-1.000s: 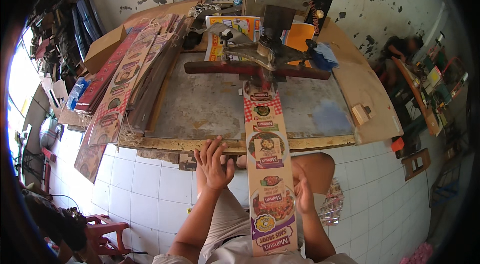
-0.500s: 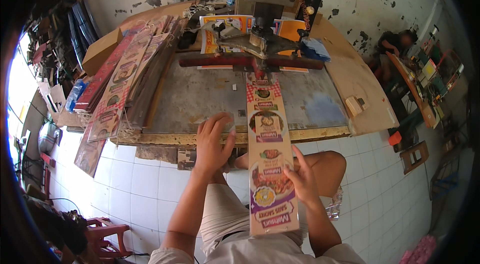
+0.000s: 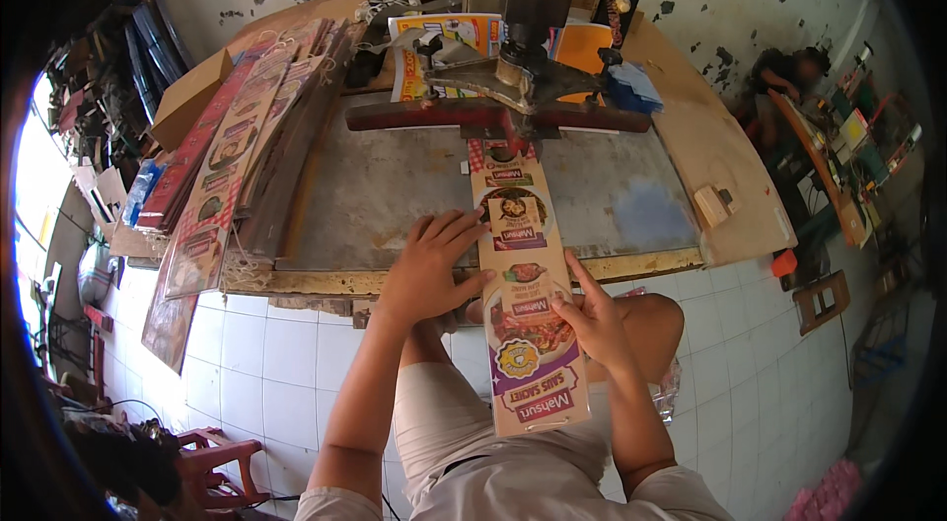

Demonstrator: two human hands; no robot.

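Observation:
A long printed cardboard strip (image 3: 536,334) with food pictures runs from my lap up over the table edge. Its far end lies under the red bar of a metal press (image 3: 513,87). My right hand (image 3: 597,319) grips the strip's right edge, thumb on the printed face and the other fingers at the side, partly hidden. With fingers stretched out, my left hand (image 3: 429,264) lies at the strip's left edge, fingertips and thumb touching it. Under the press is a worn grey metal plate (image 3: 395,171) on the table.
To the left lie stacks of similar printed strips (image 3: 237,141) with strings, beside a cardboard box (image 3: 192,102). A wooden block (image 3: 712,207) sits on the right board. Behind the press are colourful printed sheets (image 3: 404,77). A person (image 3: 779,77) sits far right.
The strip has slid forward, farther under the press, with my right hand on it. My left hand has moved right from beside the strip to touch its left edge.

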